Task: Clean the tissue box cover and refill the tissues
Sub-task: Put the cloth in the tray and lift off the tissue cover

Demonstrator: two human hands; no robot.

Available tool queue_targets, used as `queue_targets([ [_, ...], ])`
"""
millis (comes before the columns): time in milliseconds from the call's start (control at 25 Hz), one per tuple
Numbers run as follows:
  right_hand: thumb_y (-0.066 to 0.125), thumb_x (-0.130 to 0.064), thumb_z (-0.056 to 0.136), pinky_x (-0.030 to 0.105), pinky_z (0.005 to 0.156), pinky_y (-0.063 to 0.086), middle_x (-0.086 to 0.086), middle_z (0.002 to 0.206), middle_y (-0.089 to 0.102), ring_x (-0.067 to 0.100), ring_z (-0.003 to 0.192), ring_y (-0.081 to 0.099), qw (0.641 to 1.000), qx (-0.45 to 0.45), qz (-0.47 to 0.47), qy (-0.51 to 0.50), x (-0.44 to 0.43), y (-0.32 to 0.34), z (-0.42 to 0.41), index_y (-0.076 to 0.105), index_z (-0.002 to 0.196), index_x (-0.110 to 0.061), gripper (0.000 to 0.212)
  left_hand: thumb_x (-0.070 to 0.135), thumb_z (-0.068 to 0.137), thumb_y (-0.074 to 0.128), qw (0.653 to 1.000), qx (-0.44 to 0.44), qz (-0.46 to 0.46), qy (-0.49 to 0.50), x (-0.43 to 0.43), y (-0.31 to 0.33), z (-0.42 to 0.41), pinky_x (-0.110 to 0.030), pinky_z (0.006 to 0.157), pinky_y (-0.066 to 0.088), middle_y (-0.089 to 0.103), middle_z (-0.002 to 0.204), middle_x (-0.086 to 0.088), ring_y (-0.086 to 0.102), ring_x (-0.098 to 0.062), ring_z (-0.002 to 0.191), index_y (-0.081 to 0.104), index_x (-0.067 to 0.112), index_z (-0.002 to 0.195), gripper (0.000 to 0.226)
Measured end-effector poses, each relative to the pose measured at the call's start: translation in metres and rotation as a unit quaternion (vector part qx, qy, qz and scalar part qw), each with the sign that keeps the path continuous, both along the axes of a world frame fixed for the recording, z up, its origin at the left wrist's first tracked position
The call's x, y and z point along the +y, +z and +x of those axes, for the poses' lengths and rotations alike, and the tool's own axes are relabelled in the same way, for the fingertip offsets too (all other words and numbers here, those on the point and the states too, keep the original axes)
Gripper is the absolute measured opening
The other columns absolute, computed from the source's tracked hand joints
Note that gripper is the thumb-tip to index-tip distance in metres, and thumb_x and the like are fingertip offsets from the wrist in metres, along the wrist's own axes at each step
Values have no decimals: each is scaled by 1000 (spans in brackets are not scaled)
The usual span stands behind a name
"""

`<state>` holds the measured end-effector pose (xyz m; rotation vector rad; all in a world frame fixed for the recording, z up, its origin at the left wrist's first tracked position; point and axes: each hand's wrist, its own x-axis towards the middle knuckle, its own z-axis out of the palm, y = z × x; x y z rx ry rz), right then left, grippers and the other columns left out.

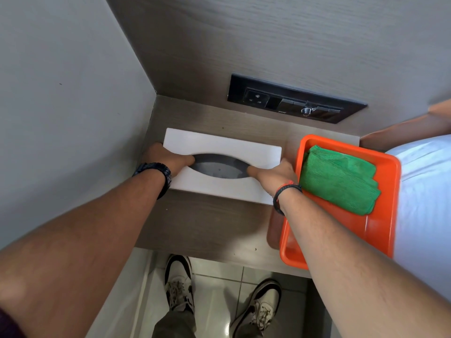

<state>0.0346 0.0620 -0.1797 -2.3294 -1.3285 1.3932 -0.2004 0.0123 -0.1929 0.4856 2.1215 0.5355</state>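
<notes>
A white tissue box cover [219,147] with a dark oval slot lies on the wooden bedside shelf [207,223]. No tissue shows in the slot. My left hand [168,158] grips the cover's left end, thumb at the slot's left tip. My right hand [274,174] grips its right end, thumb at the slot's right tip. A folded green cloth [339,178] lies in an orange tray [380,230] just right of the cover.
A black socket and switch panel [295,97] is set in the wooden back wall. A grey wall [61,93] closes the left side. A white bed [424,191] lies to the right. My shoes [178,281] stand on the tiled floor below.
</notes>
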Motion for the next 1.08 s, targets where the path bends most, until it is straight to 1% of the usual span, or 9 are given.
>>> queue_targets([
  [120, 76, -41, 48, 29, 69, 53, -2, 97, 71, 18, 85, 66, 1000, 22, -17, -3, 2, 2, 4, 65, 103, -19, 60, 27, 50, 86, 1000, -26, 11, 2, 2, 5, -2, -19, 51, 40, 60, 78, 11, 56, -6, 70, 57, 28, 75, 39],
  [240, 77, -43, 47, 28, 66, 53, -2, 95, 71, 18, 82, 67, 1000, 23, -20, -3, 4, 3, 4, 66, 101, -18, 61, 28, 53, 89, 1000, -25, 3, -4, 6, 8, -2, -19, 50, 38, 56, 78, 11, 53, -5, 68, 59, 21, 85, 45],
  [400, 78, -46, 48, 26, 61, 49, -2, 95, 70, 19, 80, 65, 1000, -11, 7, 8, 3, 6, 0, 65, 99, -19, 59, 36, 51, 90, 1000, 17, 2, -20, 3, 12, 1, -26, 65, 45, 60, 92, 3, 57, -17, 80, 60, 19, 96, 56],
  [600, 70, -58, 42, 36, 73, 55, 0, 98, 65, 23, 86, 63, 996, -47, 54, 45, -3, 33, -4, 58, 102, -22, 71, 47, 44, 91, 997, 47, 62, 13, -13, 36, 4, -28, 72, 43, 55, 101, 9, 52, -14, 89, 53, 23, 112, 81],
  [680, 70, -61, 44, 31, 61, 48, -2, 97, 62, 21, 80, 59, 997, -38, 52, 49, -7, 47, -2, 55, 107, -20, 77, 55, 45, 87, 997, 44, 63, 21, -23, 51, 7, -29, 73, 43, 55, 101, 10, 53, -15, 89, 53, 24, 114, 84],
  [760, 70, -62, 48, 27, 53, 37, -1, 101, 59, 20, 79, 53, 997, -31, 36, 56, -14, 58, 2, 52, 117, -17, 84, 66, 53, 78, 997, 54, 54, 19, -35, 63, 12, -28, 69, 42, 57, 98, 9, 53, -16, 84, 56, 26, 108, 72],
  [840, 71, -60, 53, 29, 61, 39, 3, 111, 60, 23, 87, 54, 998, -19, 6, 65, -29, 65, 6, 48, 125, -13, 88, 72, 66, 64, 996, 76, 36, 11, -52, 71, 16, -28, 66, 39, 59, 94, 7, 52, -17, 79, 57, 26, 100, 57],
  [920, 72, -57, 58, 31, 72, 42, 5, 116, 62, 27, 97, 58, 998, -6, -14, 67, -52, 64, 10, 51, 124, -12, 82, 68, 76, 57, 996, 91, 16, 13, -74, 71, 17, -29, 68, 39, 62, 98, 0, 52, -21, 77, 58, 23, 98, 51],
  [1080, 72, -55, 61, 31, 78, 48, 8, 114, 66, 29, 101, 62, 997, -16, -42, 64, -95, 47, 10, 58, 114, -16, 67, 58, 81, 59, 995, 88, -45, 15, -109, 51, 20, -37, 74, 48, 63, 113, -12, 60, -33, 92, 56, 12, 114, 56],
])
